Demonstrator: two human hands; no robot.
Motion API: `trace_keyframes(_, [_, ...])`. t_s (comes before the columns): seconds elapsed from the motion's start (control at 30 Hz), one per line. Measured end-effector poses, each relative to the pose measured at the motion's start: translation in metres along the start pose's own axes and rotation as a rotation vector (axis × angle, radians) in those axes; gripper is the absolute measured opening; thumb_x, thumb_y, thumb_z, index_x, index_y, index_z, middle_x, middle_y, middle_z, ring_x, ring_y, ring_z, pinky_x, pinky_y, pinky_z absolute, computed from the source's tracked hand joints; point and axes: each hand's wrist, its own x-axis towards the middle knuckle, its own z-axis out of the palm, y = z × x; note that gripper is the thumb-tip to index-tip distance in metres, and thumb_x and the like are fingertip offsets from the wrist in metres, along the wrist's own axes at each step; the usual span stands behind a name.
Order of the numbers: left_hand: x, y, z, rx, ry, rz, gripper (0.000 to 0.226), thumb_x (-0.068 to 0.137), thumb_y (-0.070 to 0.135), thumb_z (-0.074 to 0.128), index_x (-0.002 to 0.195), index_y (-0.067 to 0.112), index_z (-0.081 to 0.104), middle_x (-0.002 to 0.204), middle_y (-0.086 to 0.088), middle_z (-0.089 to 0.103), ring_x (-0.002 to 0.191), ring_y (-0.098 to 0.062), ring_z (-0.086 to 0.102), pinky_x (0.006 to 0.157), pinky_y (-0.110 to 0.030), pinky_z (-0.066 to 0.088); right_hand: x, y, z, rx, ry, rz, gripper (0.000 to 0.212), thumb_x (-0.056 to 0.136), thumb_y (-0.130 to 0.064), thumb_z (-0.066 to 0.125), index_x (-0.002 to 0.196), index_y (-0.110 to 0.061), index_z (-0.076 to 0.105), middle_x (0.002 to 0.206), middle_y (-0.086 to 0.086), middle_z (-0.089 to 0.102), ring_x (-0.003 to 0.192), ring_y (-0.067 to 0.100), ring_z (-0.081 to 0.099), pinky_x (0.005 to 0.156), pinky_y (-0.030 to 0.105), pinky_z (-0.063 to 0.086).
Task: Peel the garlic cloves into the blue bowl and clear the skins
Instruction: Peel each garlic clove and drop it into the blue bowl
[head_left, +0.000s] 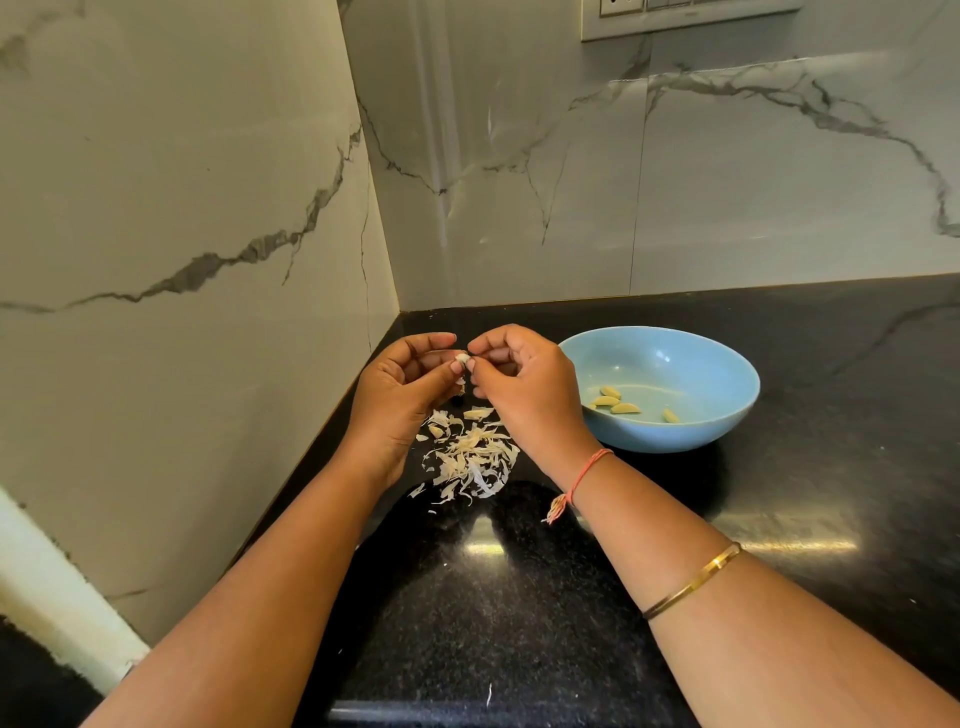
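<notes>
I count four peeled cloves (625, 409) in one blue bowl (675, 436) at right, one clove (462, 358) in my grip, and one skin pile (470, 457) near left.

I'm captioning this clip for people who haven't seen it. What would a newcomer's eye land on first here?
First come the left hand and right hand, which meet at the centre and both pinch a small garlic clove above the black counter. Just below them lies a pale heap of skins. To the right sits the blue bowl with a few peeled cloves inside.
</notes>
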Motion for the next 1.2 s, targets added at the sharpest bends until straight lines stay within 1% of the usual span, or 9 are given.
trace_keyframes(0.2, [0.0006,-0.0014,0.0003,-0.008,0.010,-0.008,0.021,0.084,0.002,0.063,0.097,0.018,0.064,0.085,0.004,0.073,0.084,-0.010,0.068,0.074,-0.024,0.054,-0.0008,-0.0018,0.0001,0.007,-0.029,-0.018,0.013,0.085,-0.007,0.064,0.094,-0.016,0.067,0.071,0.000,0.068,0.071,0.014,0.067,0.071,0.040,0.058])
trace_keyframes(0.27, [0.0010,-0.0010,0.0007,-0.004,0.021,-0.009,0.019,0.084,0.002,0.064,0.095,0.018,0.063,0.084,0.004,0.072,0.082,-0.009,0.068,0.073,-0.024,0.053,-0.0006,-0.0021,0.0003,-0.008,-0.041,-0.026,0.015,0.086,-0.006,0.063,0.096,-0.014,0.069,0.072,-0.002,0.068,0.072,0.014,0.067,0.072,0.038,0.058])
trace_keyframes(0.4, [0.0011,-0.0005,0.0010,-0.005,0.050,-0.003,0.019,0.084,0.000,0.063,0.092,0.018,0.061,0.077,0.006,0.071,0.073,-0.005,0.067,0.065,-0.018,0.052,-0.0019,-0.0032,0.0011,-0.016,-0.051,-0.045,0.016,0.085,-0.005,0.064,0.097,-0.012,0.072,0.073,-0.007,0.066,0.072,0.011,0.066,0.072,0.033,0.059])
trace_keyframes(0.67, [0.0009,-0.0009,-0.0003,0.016,0.061,-0.012,0.019,0.085,0.001,0.063,0.090,0.018,0.056,0.075,0.005,0.071,0.072,-0.007,0.067,0.072,-0.023,0.055,-0.0019,-0.0032,0.0006,0.045,-0.062,-0.003,0.015,0.084,-0.004,0.064,0.095,-0.009,0.072,0.078,-0.003,0.068,0.073,0.009,0.065,0.073,0.030,0.058])
trace_keyframes(0.77, [0.0001,-0.0003,-0.0001,0.018,0.059,-0.014,0.018,0.085,0.002,0.062,0.091,0.017,0.055,0.078,0.002,0.068,0.073,-0.010,0.066,0.077,-0.029,0.054,-0.0019,-0.0041,-0.0003,0.157,-0.081,0.087,0.016,0.085,-0.002,0.063,0.097,-0.008,0.072,0.077,0.001,0.067,0.068,0.007,0.064,0.069,0.024,0.058])
trace_keyframes(0.83, [0.0001,0.0000,0.0003,0.010,0.058,-0.016,0.019,0.086,0.002,0.061,0.092,0.017,0.053,0.078,0.002,0.069,0.074,-0.011,0.066,0.080,-0.032,0.054,-0.0016,-0.0051,-0.0010,0.252,-0.101,0.166,0.017,0.087,-0.001,0.061,0.098,-0.007,0.071,0.079,0.007,0.068,0.067,0.008,0.063,0.068,0.024,0.058])
trace_keyframes(0.93, [-0.0001,-0.0002,0.0005,0.009,0.060,-0.022,0.020,0.087,0.001,0.061,0.091,0.018,0.051,0.082,0.000,0.069,0.078,-0.015,0.066,0.085,-0.037,0.052,-0.0014,-0.0061,-0.0012,0.323,-0.112,0.232,0.019,0.088,0.001,0.057,0.101,-0.005,0.070,0.079,0.007,0.068,0.067,0.008,0.063,0.068,0.024,0.058])
trace_keyframes(1.07, [-0.0003,-0.0003,0.0006,0.020,0.079,-0.025,0.020,0.087,0.002,0.061,0.087,0.018,0.049,0.080,0.001,0.070,0.078,-0.015,0.065,0.084,-0.037,0.052,-0.0022,-0.0057,-0.0003,0.295,-0.118,0.218,0.021,0.088,-0.001,0.058,0.105,-0.005,0.069,0.083,0.006,0.068,0.072,0.009,0.064,0.072,0.027,0.058])
trace_keyframes(1.2, [-0.0006,-0.0005,0.0010,0.073,0.080,-0.004,0.020,0.087,0.002,0.060,0.086,0.019,0.050,0.086,-0.005,0.067,0.080,-0.015,0.063,0.080,-0.033,0.052,-0.0036,-0.0042,0.0012,0.218,-0.103,0.150,0.020,0.086,-0.005,0.063,0.105,-0.007,0.070,0.089,0.004,0.069,0.078,0.011,0.066,0.071,0.026,0.058])
